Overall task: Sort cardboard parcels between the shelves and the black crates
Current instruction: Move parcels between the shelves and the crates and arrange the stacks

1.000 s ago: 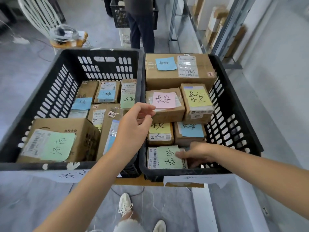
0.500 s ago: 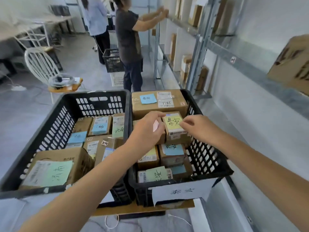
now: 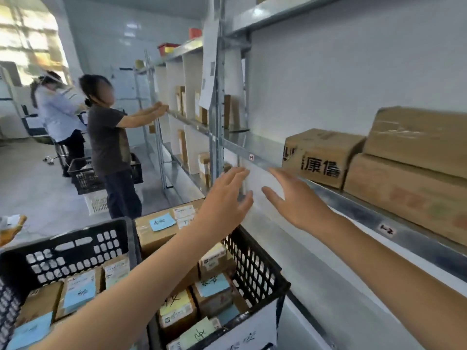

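Left hand (image 3: 225, 198) and right hand (image 3: 295, 202) are hovering side by side, a gap between them, fingers straight, gripping nothing, before the metal shelf (image 3: 255, 147). Below them, labelled cardboard parcels (image 3: 177, 309) are sitting in two black crates (image 3: 255, 263). Bigger cartons (image 3: 321, 157) are resting on the shelf. Another person (image 3: 108, 142) is standing farther along.

Bare shelf (image 3: 257, 145) lies open between the steel upright (image 3: 219, 122) and the printed carton (image 3: 318, 157); stacked cartons (image 3: 409, 178) fill the shelf farther right
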A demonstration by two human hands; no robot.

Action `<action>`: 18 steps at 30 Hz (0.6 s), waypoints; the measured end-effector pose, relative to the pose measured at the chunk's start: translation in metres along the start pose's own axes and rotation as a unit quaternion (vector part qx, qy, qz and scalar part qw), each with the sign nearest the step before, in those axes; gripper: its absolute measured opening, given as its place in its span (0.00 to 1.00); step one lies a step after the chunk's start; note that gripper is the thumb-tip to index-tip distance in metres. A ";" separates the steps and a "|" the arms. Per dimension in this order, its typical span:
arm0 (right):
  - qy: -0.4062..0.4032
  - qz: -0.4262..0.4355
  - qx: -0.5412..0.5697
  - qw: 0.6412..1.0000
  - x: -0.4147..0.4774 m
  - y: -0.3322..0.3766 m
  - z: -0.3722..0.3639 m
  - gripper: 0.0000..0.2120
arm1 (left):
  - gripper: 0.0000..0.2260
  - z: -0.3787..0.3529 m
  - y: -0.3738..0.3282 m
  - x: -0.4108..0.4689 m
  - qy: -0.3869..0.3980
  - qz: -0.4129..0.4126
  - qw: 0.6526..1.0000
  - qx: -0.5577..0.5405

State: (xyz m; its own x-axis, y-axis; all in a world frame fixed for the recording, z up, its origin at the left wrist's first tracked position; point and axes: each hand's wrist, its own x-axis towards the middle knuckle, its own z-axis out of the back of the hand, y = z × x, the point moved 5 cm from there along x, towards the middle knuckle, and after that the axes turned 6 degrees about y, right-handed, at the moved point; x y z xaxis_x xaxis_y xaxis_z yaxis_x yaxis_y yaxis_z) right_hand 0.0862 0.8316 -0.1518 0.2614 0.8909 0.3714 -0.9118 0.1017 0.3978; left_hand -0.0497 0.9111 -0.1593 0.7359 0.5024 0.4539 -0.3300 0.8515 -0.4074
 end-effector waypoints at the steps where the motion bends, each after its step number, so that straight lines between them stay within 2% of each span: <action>1: -0.016 -0.007 -0.010 1.000 -0.003 -0.001 0.014 0.24 | 0.24 0.002 -0.010 0.007 -0.002 -0.019 1.000 -0.002; 7: -0.107 -0.050 -0.093 0.989 -0.035 -0.005 0.100 0.23 | 0.23 0.006 -0.080 0.050 -0.024 -0.132 0.989 -0.064; 11: -0.152 -0.080 -0.149 0.974 -0.071 -0.007 0.153 0.26 | 0.22 -0.005 -0.127 0.077 -0.019 -0.178 0.978 -0.108; 14: -0.189 -0.115 -0.184 0.958 -0.099 -0.014 0.192 0.26 | 0.22 -0.014 -0.155 0.092 0.005 -0.180 0.969 -0.168; 18: -0.240 -0.193 -0.176 0.935 -0.140 -0.039 0.241 0.27 | 0.22 -0.014 -0.184 0.117 0.046 -0.168 0.958 -0.229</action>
State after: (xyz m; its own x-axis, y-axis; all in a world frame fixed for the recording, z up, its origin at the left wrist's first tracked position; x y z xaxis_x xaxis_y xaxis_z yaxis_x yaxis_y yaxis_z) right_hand 0.1612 0.5964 -0.0171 0.6271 0.4652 0.6247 -0.7461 0.5890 0.3103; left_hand 0.1056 0.8111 -0.0426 0.8109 0.1781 0.5575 0.2134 0.7969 -0.5651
